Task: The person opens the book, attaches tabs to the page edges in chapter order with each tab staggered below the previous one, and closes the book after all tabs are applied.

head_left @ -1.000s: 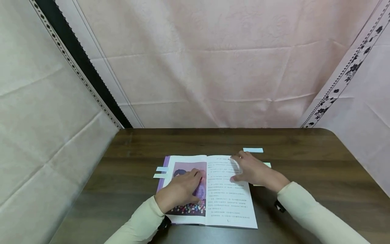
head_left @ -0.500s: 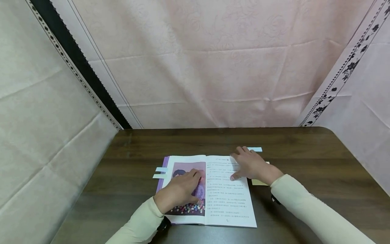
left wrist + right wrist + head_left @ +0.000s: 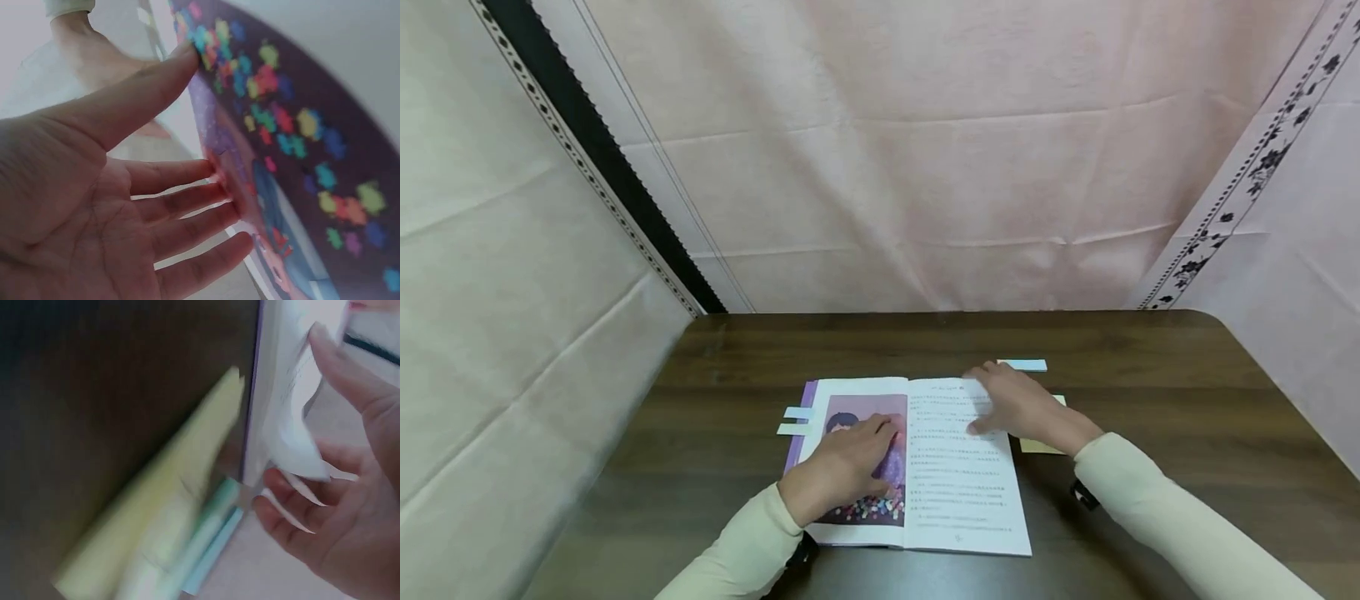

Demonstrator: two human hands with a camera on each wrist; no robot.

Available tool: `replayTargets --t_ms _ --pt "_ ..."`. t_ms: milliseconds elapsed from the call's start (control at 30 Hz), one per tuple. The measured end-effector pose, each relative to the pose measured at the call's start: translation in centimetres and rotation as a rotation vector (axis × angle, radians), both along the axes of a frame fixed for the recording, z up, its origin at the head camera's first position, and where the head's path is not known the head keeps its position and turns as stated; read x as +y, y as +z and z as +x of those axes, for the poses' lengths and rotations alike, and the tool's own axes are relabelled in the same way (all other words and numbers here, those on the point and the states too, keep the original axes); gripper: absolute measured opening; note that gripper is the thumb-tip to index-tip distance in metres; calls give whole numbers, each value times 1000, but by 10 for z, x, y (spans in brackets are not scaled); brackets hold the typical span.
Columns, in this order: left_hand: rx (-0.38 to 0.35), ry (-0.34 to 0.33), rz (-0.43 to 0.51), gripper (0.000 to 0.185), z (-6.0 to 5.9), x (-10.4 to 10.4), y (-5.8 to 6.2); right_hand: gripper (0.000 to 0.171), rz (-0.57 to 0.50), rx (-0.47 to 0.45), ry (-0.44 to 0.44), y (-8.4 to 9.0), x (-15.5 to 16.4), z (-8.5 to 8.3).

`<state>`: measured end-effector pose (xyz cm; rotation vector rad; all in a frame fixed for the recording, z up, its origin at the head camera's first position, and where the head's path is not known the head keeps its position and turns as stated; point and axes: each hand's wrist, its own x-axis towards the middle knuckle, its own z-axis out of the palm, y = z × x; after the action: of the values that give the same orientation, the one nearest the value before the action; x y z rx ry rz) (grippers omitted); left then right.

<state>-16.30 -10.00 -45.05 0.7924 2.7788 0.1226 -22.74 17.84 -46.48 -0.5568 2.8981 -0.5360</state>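
An open book lies on the table, with a picture page on the left and a page of printed text on the right. My left hand rests on the picture page, its fingers spread and fairly straight. In the left wrist view, the thumb and fingertips touch the coloured picture. At the upper right corner of the text page is my right hand. In the right wrist view, a page curves up at its corner, with the thumb on its face and curled fingers around its edge.
Two pale paper tabs stick out past the book's left edge. Right of the book lie a light blue paper strip and a yellow paper piece, partly behind the right hand. The brown table meets pale cloth at its far edge.
My right hand has shifted slightly left at the page's upper corner, and more of the yellow paper shows. The left hand stays on the picture page.
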Motion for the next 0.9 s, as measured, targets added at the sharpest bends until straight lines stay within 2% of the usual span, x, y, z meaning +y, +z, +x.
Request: replayTargets --t_ms 100,167,233,300,367,467,567,667,733,800,900 --pt "12 -67 43 83 1 1 -2 72 -228 -49 -123 0 10 1" --pt "10 -132 63 74 1 0 -4 70 -376 -106 -172 2 15 4" --pt "-10 -185 76 67 0 -4 -4 75 -545 -222 -188 5 16 10" --pt "-44 -208 79 62 -1 -7 -4 79 -740 -362 -197 7 15 19" --pt "-65 -210 77 59 0 -9 -5 83 -931 -502 -199 6 11 31" --pt "-75 -186 115 48 3 -9 -7 89 -1198 -644 -196 -4 -1 58" --pt "-102 -122 219 46 6 -9 -10 94 -1351 -755 -174 -16 -21 86" --pt "-154 -40 389 60 6 -8 -12 91 -1359 -777 -132 -23 -43 106" --pt "-206 14 491 70 4 -6 -12 84 -1296 -747 -87 -24 -55 113" --pt "-255 48 587 75 2 -5 -12 76 -1188 -666 -58 -24 -65 117" --pt "-403 104 737 81 -1 -10 -8 65 -965 -549 -14 -24 -74 121"
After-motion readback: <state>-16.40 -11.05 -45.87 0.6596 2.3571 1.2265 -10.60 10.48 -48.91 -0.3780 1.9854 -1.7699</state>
